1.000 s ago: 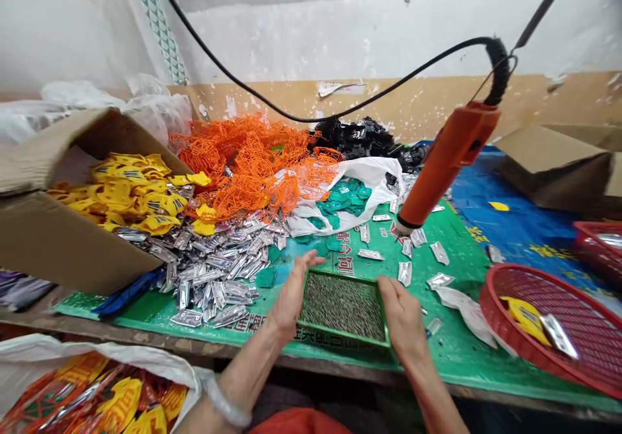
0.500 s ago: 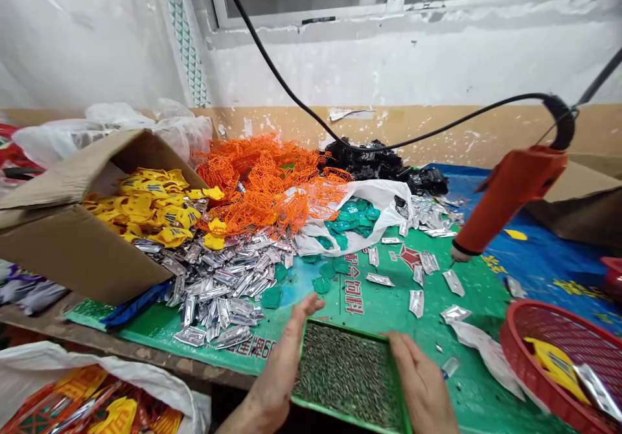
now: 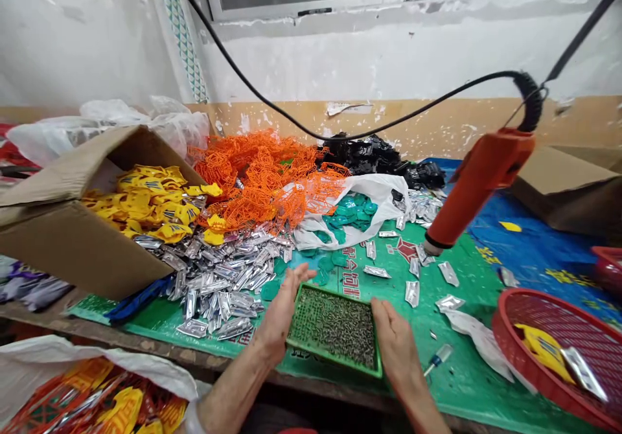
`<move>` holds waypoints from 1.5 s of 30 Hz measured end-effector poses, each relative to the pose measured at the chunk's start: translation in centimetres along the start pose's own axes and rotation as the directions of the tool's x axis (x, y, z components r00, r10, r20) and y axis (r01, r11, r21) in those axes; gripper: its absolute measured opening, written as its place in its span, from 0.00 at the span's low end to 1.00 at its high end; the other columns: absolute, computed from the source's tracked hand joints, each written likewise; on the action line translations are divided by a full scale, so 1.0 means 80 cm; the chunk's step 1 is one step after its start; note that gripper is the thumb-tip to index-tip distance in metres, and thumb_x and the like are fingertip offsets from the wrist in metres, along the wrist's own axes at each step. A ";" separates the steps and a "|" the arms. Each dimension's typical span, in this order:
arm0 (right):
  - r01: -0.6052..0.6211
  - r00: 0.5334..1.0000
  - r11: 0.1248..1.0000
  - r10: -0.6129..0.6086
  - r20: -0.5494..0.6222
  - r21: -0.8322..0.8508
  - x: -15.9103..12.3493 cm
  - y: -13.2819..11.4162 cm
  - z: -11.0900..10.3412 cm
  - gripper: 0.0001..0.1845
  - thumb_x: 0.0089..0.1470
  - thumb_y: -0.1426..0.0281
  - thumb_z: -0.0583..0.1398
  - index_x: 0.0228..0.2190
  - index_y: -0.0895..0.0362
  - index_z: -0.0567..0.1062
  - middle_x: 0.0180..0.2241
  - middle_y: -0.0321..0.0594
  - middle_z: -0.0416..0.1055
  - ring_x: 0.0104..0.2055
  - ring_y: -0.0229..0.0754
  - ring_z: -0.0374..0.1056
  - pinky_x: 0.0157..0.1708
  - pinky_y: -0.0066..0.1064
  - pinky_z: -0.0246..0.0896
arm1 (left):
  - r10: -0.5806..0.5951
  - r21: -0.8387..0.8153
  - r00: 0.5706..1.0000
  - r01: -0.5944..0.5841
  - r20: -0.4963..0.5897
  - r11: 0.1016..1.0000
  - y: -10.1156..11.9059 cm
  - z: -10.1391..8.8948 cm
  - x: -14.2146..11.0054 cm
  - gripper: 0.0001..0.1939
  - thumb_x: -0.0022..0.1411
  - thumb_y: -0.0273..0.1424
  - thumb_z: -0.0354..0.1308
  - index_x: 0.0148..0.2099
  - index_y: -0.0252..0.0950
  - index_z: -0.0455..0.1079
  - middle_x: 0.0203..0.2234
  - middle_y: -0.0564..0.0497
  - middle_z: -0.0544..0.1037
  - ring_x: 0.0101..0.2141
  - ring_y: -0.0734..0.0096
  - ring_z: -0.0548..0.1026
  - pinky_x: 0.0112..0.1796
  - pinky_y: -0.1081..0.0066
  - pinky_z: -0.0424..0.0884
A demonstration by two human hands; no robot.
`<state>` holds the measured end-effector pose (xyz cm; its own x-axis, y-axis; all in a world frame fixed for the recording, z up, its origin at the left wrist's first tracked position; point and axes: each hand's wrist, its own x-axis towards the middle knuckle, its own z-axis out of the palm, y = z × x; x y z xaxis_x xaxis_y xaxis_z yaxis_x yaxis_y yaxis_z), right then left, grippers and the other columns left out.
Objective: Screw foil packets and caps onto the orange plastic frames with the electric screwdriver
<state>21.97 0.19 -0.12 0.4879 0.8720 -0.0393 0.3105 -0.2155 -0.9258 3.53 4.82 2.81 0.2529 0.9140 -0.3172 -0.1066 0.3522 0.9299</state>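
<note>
A shallow green tray (image 3: 297, 345) filled with small grey screws rests on the green mat (image 3: 451, 388) near the table's front edge. My left hand (image 3: 280, 312) presses flat against the tray's left side, fingers stretched out. My right hand (image 3: 396, 348) lies against its right side, fingers together and extended. Both hands hold the tray between them. An orange electric screwdriver (image 3: 473, 184) hangs on a black cable above the mat to the right.
Silver metal pieces (image 3: 218, 278) are heaped left of the tray, with yellow parts in a cardboard box (image 3: 72, 239), orange plastic frames (image 3: 257, 178) and green parts in a white bag (image 3: 350, 212) behind. A red basket (image 3: 544, 350) sits at right. A small screwdriver (image 3: 438, 357) lies beside my right hand.
My view has shifted; the tray sits between my hands as before, pushed slightly farther onto the mat. The hanging screwdriver swings a little to the left.
</note>
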 end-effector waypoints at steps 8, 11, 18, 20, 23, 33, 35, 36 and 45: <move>-0.019 1.000 1.000 0.019 -0.016 -0.002 -0.005 0.003 0.001 0.26 0.45 0.44 0.51 0.19 0.54 0.65 0.21 0.38 0.64 0.28 0.43 0.59 0.29 0.32 0.58 | 0.027 0.040 0.999 -0.026 -0.023 0.999 -0.002 0.000 -0.005 0.34 0.67 0.51 0.34 0.66 0.37 0.56 0.64 0.47 0.62 0.66 0.61 0.51 0.65 0.59 0.39; -0.019 1.000 1.000 0.019 -0.002 0.013 -0.009 0.001 -0.003 0.25 0.46 0.45 0.51 0.21 0.54 0.66 0.22 0.38 0.66 0.29 0.43 0.62 0.31 0.31 0.59 | 0.002 0.028 1.000 -0.002 0.014 1.000 0.004 0.003 -0.012 0.33 0.67 0.52 0.34 0.66 0.42 0.57 0.63 0.50 0.64 0.65 0.60 0.53 0.65 0.59 0.40; 0.000 0.998 1.000 0.000 -0.063 -0.007 -0.011 -0.009 -0.005 0.28 0.46 0.42 0.50 0.20 0.54 0.66 0.20 0.36 0.63 0.25 0.41 0.57 0.27 0.31 0.57 | 0.107 0.021 0.994 -0.107 -0.004 0.994 -0.001 0.003 -0.009 0.33 0.68 0.51 0.35 0.64 0.38 0.59 0.62 0.48 0.65 0.65 0.61 0.53 0.64 0.61 0.42; 0.014 1.000 1.000 -0.014 -0.026 0.011 -0.015 -0.008 0.002 0.28 0.47 0.43 0.50 0.21 0.54 0.67 0.20 0.37 0.65 0.26 0.41 0.60 0.29 0.31 0.59 | 0.090 -0.025 0.996 -0.091 -0.005 0.996 -0.001 -0.004 -0.013 0.33 0.67 0.53 0.36 0.65 0.41 0.58 0.63 0.49 0.64 0.65 0.59 0.54 0.64 0.59 0.45; -0.015 1.000 0.999 0.015 0.000 0.029 -0.019 0.001 0.003 0.26 0.47 0.44 0.52 0.23 0.55 0.69 0.24 0.39 0.68 0.30 0.44 0.65 0.33 0.31 0.62 | 0.017 -0.027 0.999 -0.016 0.052 1.000 -0.001 -0.006 -0.021 0.33 0.66 0.54 0.37 0.64 0.42 0.60 0.64 0.51 0.62 0.65 0.59 0.52 0.64 0.58 0.45; -0.062 0.998 0.998 0.062 0.034 -0.003 -0.027 -0.001 -0.004 0.23 0.45 0.46 0.53 0.20 0.53 0.65 0.19 0.36 0.64 0.26 0.42 0.59 0.29 0.31 0.58 | -0.158 -0.098 0.986 0.163 0.055 0.982 -0.010 -0.006 -0.029 0.32 0.67 0.51 0.34 0.62 0.41 0.62 0.63 0.49 0.63 0.65 0.58 0.54 0.63 0.56 0.47; -0.051 0.998 0.998 0.053 0.030 -0.047 -0.023 -0.005 -0.009 0.22 0.46 0.47 0.52 0.18 0.53 0.62 0.19 0.34 0.61 0.25 0.41 0.56 0.28 0.31 0.56 | -0.183 -0.128 0.982 0.188 0.051 0.974 -0.012 0.000 -0.029 0.31 0.67 0.51 0.35 0.61 0.40 0.63 0.63 0.49 0.63 0.65 0.57 0.54 0.62 0.55 0.50; -0.035 0.999 0.998 0.036 0.023 -0.054 -0.020 -0.007 -0.010 0.23 0.46 0.47 0.51 0.18 0.53 0.61 0.19 0.34 0.59 0.25 0.40 0.55 0.28 0.31 0.55 | -0.149 -0.106 0.989 0.148 -0.002 0.983 -0.011 0.002 -0.028 0.31 0.68 0.50 0.35 0.61 0.39 0.63 0.63 0.49 0.64 0.65 0.58 0.53 0.63 0.57 0.48; 0.040 0.999 0.998 -0.040 -0.001 -0.041 -0.031 -0.016 -0.006 0.22 0.50 0.48 0.50 0.21 0.53 0.63 0.21 0.34 0.59 0.27 0.41 0.56 0.29 0.30 0.54 | 0.058 -0.001 0.998 -0.058 0.006 0.998 0.006 -0.002 -0.032 0.30 0.69 0.47 0.33 0.63 0.37 0.60 0.63 0.48 0.64 0.64 0.62 0.55 0.64 0.61 0.45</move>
<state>20.77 -1.88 1.37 0.4758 0.8795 -0.0020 0.3626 -0.1982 -0.9106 2.67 2.66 4.07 0.2526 0.9315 -0.2616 -0.1216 0.2988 0.9465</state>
